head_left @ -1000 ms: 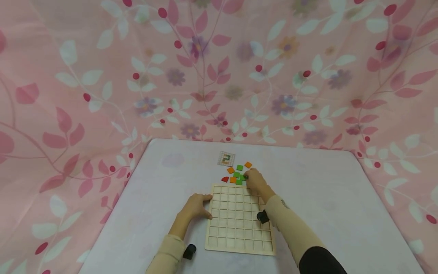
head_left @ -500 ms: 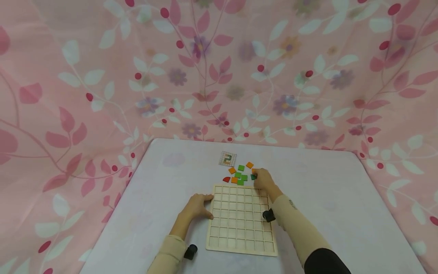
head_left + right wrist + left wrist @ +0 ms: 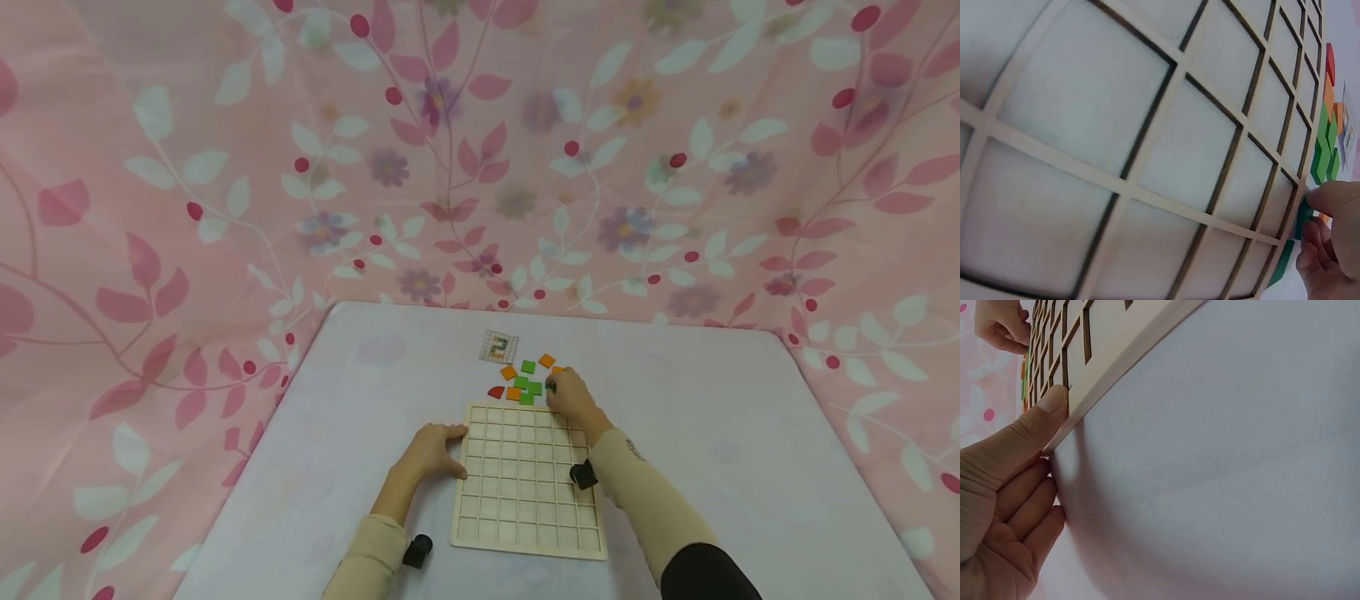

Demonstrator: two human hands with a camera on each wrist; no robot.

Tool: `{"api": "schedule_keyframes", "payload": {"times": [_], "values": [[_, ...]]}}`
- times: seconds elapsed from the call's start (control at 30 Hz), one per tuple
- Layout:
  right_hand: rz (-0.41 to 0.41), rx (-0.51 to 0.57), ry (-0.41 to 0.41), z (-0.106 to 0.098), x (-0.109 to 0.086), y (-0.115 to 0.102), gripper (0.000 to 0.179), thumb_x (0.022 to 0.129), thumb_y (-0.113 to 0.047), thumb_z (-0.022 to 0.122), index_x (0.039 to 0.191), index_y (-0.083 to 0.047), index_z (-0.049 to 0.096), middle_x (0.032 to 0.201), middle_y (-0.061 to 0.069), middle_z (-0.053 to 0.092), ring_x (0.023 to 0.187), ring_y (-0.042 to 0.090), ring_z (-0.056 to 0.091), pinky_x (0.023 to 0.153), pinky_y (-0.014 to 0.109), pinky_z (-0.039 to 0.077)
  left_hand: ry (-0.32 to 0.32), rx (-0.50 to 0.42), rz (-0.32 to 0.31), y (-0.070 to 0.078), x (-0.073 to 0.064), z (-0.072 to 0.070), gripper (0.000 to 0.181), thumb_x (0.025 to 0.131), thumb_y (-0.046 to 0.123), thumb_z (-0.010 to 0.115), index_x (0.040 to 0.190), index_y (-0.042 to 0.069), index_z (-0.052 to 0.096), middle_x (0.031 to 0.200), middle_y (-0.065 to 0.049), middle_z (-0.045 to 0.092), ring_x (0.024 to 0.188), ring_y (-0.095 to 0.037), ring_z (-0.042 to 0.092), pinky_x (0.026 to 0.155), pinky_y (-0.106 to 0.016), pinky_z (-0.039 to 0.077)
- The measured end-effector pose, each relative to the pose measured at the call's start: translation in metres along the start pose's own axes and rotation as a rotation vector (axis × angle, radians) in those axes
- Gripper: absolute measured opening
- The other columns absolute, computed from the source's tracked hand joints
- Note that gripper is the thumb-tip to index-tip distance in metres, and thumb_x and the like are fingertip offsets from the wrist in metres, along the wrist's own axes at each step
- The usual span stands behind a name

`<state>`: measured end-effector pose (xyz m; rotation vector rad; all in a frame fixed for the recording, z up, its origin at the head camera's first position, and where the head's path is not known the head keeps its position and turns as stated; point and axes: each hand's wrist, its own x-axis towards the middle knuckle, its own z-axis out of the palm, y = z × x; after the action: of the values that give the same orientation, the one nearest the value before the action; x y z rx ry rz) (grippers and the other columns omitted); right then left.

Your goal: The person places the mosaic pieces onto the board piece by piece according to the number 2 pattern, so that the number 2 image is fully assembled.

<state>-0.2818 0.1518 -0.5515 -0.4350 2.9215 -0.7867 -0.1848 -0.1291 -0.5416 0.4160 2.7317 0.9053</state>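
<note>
My left hand (image 3: 429, 450) rests at the left edge of a wooden grid board (image 3: 525, 479). In the left wrist view its thumb lies on the rim and the other fingers sit loosely beside the edge. Beyond the board's far right corner, my right hand (image 3: 572, 396) pinches a dark green tile (image 3: 1304, 215) between thumb and fingers. A second dark green piece (image 3: 1281, 264) lies by the board's edge in the right wrist view. Left of that hand lie light green tiles (image 3: 535, 388), orange tiles (image 3: 513, 393) and a red quarter-round piece (image 3: 496, 392).
A small pattern card (image 3: 498, 347) with a gridded figure lies behind the tiles. Another orange tile (image 3: 547, 360) is at the back of the group. The white-covered table (image 3: 712, 433) extends to both sides, with a floral pink curtain (image 3: 480, 167) behind it.
My right hand has moved right with the dark green tile, then slightly back left. An orange tile beside it has come partly into view. My left hand stays at the board's edge.
</note>
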Motion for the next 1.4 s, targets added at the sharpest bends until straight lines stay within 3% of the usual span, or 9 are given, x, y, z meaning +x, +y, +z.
{"api": "schedule_keyframes", "payload": {"times": [0.23,0.43,0.53,0.67,0.8,1.03,1.4], "values": [[-0.076,0.003,-0.136,-0.014,0.001,0.000,0.035,0.075,0.011,0.058,0.108,0.007,0.066,0.103,0.023,0.065,0.092,0.033,0.061,0.076,0.039,0.054,0.000,-0.006,0.007,0.000,0.000,0.000,0.077,0.053,0.018,0.091,0.121,0.000,0.062,0.124,-0.015,0.061,0.118,-0.037,0.053,0.101,-0.049,0.041],[-0.079,-0.003,-0.134,-0.017,-0.004,0.005,0.027,0.080,0.003,0.062,0.106,0.008,0.066,0.099,0.022,0.065,0.094,0.036,0.060,0.082,0.046,0.052,0.006,0.008,0.015,0.000,0.000,0.001,0.076,0.052,0.018,0.091,0.121,0.000,0.063,0.123,-0.015,0.061,0.117,-0.037,0.054,0.100,-0.049,0.042],[-0.031,0.035,-0.106,-0.016,-0.006,0.011,0.026,0.079,-0.005,0.065,0.102,0.005,0.066,0.095,0.019,0.065,0.090,0.033,0.060,0.080,0.044,0.053,0.009,0.006,0.012,0.000,0.000,0.000,0.076,0.052,0.017,0.091,0.120,0.000,0.063,0.123,-0.015,0.061,0.117,-0.037,0.054,0.100,-0.049,0.042],[0.024,0.136,-0.005,-0.016,-0.009,0.017,0.022,0.077,-0.008,0.069,0.095,0.006,0.068,0.090,0.016,0.066,0.084,0.028,0.061,0.076,0.041,0.054,0.010,0.011,0.012,-0.001,0.001,0.001,0.076,0.052,0.018,0.091,0.120,0.001,0.063,0.123,-0.015,0.061,0.117,-0.037,0.054,0.100,-0.048,0.042],[0.017,0.228,0.089,-0.019,-0.016,0.014,0.023,0.078,-0.006,0.068,0.096,0.008,0.068,0.089,0.018,0.067,0.081,0.029,0.061,0.073,0.041,0.055,0.011,0.017,0.010,-0.001,0.002,0.002,0.075,0.052,0.018,0.091,0.120,0.001,0.064,0.123,-0.015,0.062,0.116,-0.038,0.054,0.099,-0.049,0.042],[0.015,0.329,0.140,-0.017,-0.041,0.001,0.024,0.079,-0.005,0.070,0.100,0.007,0.067,0.090,0.017,0.067,0.077,0.024,0.059,0.068,0.035,0.053,0.019,0.012,0.007,0.000,0.000,0.002,0.076,0.051,0.017,0.091,0.120,0.002,0.064,0.123,-0.014,0.062,0.116,-0.038,0.054,0.099,-0.049,0.043],[0.014,0.342,0.190,0.005,-0.075,-0.009,0.020,0.077,-0.002,0.070,0.096,0.004,0.069,0.078,0.007,0.064,0.067,0.014,0.054,0.059,0.025,0.049,0.016,-0.004,-0.006,0.002,-0.002,0.000,0.075,0.053,0.017,0.091,0.121,0.002,0.063,0.124,-0.016,0.061,0.117,-0.040,0.053,0.100,-0.050,0.041]]}}
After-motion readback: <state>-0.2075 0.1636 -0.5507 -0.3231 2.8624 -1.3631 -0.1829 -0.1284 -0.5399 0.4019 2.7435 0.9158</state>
